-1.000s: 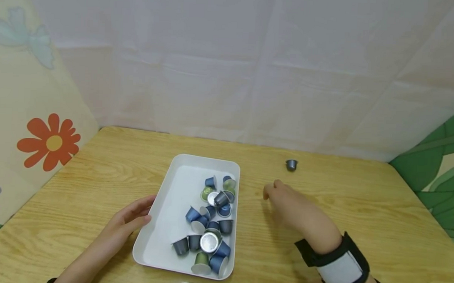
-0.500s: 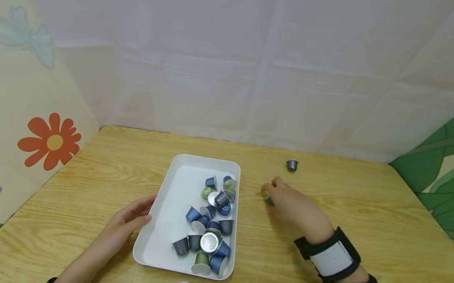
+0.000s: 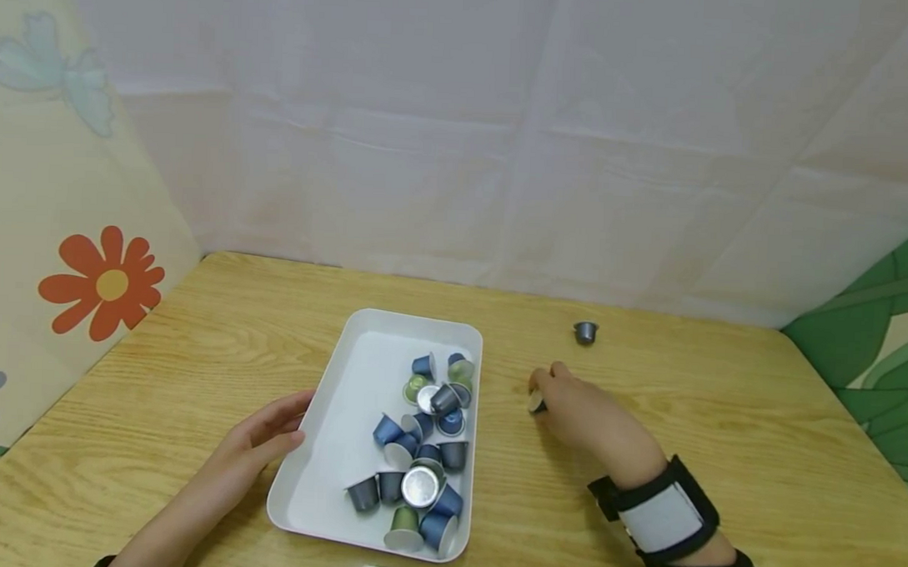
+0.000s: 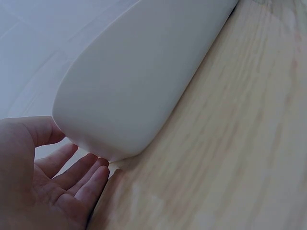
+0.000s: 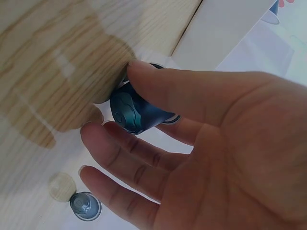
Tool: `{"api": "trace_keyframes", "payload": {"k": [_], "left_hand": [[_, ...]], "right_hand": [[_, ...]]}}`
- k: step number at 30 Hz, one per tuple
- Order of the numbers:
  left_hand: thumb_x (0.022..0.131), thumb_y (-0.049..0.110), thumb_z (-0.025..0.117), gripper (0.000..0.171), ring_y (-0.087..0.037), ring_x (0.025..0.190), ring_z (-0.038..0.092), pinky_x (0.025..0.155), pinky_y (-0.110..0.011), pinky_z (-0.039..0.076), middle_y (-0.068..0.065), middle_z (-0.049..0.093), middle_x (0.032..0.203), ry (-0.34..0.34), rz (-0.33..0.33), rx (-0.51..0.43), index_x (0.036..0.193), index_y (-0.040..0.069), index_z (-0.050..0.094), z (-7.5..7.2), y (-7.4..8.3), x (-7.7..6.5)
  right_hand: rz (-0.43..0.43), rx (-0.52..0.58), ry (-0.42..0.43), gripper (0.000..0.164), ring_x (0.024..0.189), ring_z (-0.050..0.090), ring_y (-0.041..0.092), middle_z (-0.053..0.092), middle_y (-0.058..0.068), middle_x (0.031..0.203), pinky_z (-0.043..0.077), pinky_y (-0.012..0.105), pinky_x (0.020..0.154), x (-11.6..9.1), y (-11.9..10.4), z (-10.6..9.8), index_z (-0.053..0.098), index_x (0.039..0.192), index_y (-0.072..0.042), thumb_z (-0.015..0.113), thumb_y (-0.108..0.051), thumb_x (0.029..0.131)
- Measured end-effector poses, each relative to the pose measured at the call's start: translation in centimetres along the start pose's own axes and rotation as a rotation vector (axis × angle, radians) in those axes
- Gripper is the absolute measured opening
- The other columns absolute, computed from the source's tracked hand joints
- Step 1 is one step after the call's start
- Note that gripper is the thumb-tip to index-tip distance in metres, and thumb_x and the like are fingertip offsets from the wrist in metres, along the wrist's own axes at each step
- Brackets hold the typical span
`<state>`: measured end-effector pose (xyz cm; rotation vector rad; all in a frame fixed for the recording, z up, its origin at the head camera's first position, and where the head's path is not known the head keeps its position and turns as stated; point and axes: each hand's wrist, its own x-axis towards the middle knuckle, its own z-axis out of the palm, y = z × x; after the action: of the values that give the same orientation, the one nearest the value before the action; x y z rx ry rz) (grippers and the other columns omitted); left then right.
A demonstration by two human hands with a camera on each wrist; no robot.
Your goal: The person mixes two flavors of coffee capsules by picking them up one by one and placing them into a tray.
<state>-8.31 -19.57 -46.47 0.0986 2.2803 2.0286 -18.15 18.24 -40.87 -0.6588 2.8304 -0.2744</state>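
Observation:
My right hand (image 3: 580, 411) is low over the wooden table, to the right of the white tray (image 3: 328, 454). It pinches a dark blue coffee capsule (image 5: 139, 110) between thumb and fingers, as the right wrist view shows; in the head view, only the capsule's pale lid (image 3: 537, 401) peeks out. At the tray's left side, my left hand (image 3: 261, 439) rests its thumb and fingertips against the outer wall (image 4: 124, 81), the fingers relaxed. Another dark grey capsule (image 3: 585, 332) lies on the table beyond my right hand.
Several blue, green, grey and silver-lidded capsules (image 3: 420, 487) crowd the tray's right half. A white cloth (image 3: 466, 150) hangs behind the table (image 3: 720, 393). Panels with a painted flower (image 3: 111, 285) and green leaves (image 3: 886, 382) flank the sides.
My right hand has taken hold of a capsule beside the tray, and the capsule has turned so its pale lid shows. The left hand and tray stay put.

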Motion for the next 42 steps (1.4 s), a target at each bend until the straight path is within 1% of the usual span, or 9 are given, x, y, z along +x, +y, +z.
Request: {"api": "trace_keyframes", "payload": {"k": [5, 9, 13, 19, 23, 30, 32, 37, 42], "left_hand": [[0.098, 0.008, 0.057, 0.051, 0.001, 0.115, 0.055, 0.09, -0.018, 0.047, -0.026, 0.047, 0.143, -0.002, 0.005, 0.0, 0.145, -0.007, 0.042, 0.0, 0.0, 0.0], [0.099, 0.008, 0.057, 0.051, 0.001, 0.115, 0.055, 0.09, -0.018, 0.047, -0.025, 0.047, 0.144, -0.001, 0.001, 0.0, 0.145, -0.006, 0.042, 0.0, 0.1, -0.1], [0.099, 0.009, 0.057, 0.051, 0.001, 0.115, 0.055, 0.091, -0.018, 0.046, -0.026, 0.048, 0.144, -0.004, 0.002, 0.001, 0.145, -0.006, 0.042, 0.0, 0.1, 0.0], [0.099, 0.008, 0.057, 0.051, 0.0, 0.115, 0.055, 0.091, -0.018, 0.047, -0.025, 0.048, 0.143, -0.009, 0.005, -0.002, 0.145, -0.006, 0.042, 0.1, 0.1, 0.0], [0.099, 0.008, 0.056, 0.05, 0.0, 0.116, 0.055, 0.091, -0.018, 0.047, -0.026, 0.048, 0.143, -0.013, 0.012, -0.004, 0.145, -0.007, 0.042, 0.1, 0.0, 0.0], [0.099, 0.008, 0.056, 0.05, 0.001, 0.116, 0.055, 0.091, -0.018, 0.046, -0.026, 0.047, 0.144, -0.015, 0.018, -0.007, 0.145, -0.007, 0.042, 0.0, -0.1, 0.0], [0.099, 0.008, 0.056, 0.05, 0.001, 0.116, 0.054, 0.092, -0.018, 0.046, -0.026, 0.047, 0.144, -0.015, 0.017, -0.006, 0.145, -0.007, 0.042, 0.0, -0.1, 0.0], [0.099, 0.008, 0.056, 0.051, 0.001, 0.116, 0.055, 0.091, -0.018, 0.046, -0.026, 0.048, 0.143, -0.011, 0.013, -0.004, 0.145, -0.007, 0.042, 0.0, -0.1, 0.0], [0.099, 0.007, 0.056, 0.05, 0.0, 0.115, 0.055, 0.091, -0.018, 0.046, -0.027, 0.047, 0.143, -0.012, 0.023, -0.004, 0.145, -0.008, 0.042, 0.0, -0.1, 0.0]], "right_hand": [[-0.013, 0.001, 0.02, 0.028, 0.075, 0.054, 0.02, 0.048, 0.011, 0.094, 0.051, 0.038, 0.066, -0.1, 0.0, 0.1, 0.056, 0.113, 0.0, 0.07, -0.004, 0.09], [-0.014, -0.007, 0.029, 0.023, 0.074, 0.054, 0.019, 0.049, 0.01, 0.093, 0.05, 0.036, 0.064, 0.0, 0.0, 0.2, 0.057, 0.11, -0.001, 0.069, -0.006, 0.092], [-0.024, -0.023, 0.046, 0.015, 0.074, 0.055, 0.019, 0.051, 0.009, 0.092, 0.051, 0.037, 0.065, 0.0, 0.2, 0.3, 0.058, 0.106, -0.001, 0.066, -0.005, 0.093], [-0.057, -0.041, 0.07, 0.012, 0.075, 0.056, 0.019, 0.052, 0.007, 0.088, 0.05, 0.037, 0.067, 0.1, 0.4, 0.4, 0.058, 0.1, -0.002, 0.067, -0.005, 0.093], [-0.054, -0.04, 0.075, 0.011, 0.076, 0.055, 0.018, 0.053, 0.005, 0.088, 0.05, 0.037, 0.068, 0.3, 0.5, 0.5, 0.058, 0.098, -0.004, 0.067, -0.008, 0.094], [0.006, -0.01, 0.075, 0.012, 0.079, 0.055, 0.018, 0.054, 0.004, 0.09, 0.05, 0.039, 0.071, 0.6, 0.8, 0.0, 0.061, 0.1, -0.005, 0.066, -0.015, 0.095], [0.001, -0.016, 0.087, 0.013, 0.081, 0.056, 0.019, 0.055, 0.005, 0.091, 0.05, 0.039, 0.072, 0.6, 0.9, -0.2, 0.062, 0.101, -0.004, 0.067, -0.015, 0.095], [-0.045, -0.035, 0.133, 0.015, 0.085, 0.059, 0.022, 0.057, 0.008, 0.094, 0.052, 0.042, 0.075, 0.5, 0.9, -0.7, 0.062, 0.104, -0.002, 0.067, -0.013, 0.095], [-0.088, -0.062, 0.194, 0.023, 0.091, 0.062, 0.025, 0.062, 0.01, 0.101, 0.053, 0.043, 0.078, 0.5, 0.4, -1.0, 0.063, 0.111, -0.001, 0.07, -0.01, 0.092]]}}
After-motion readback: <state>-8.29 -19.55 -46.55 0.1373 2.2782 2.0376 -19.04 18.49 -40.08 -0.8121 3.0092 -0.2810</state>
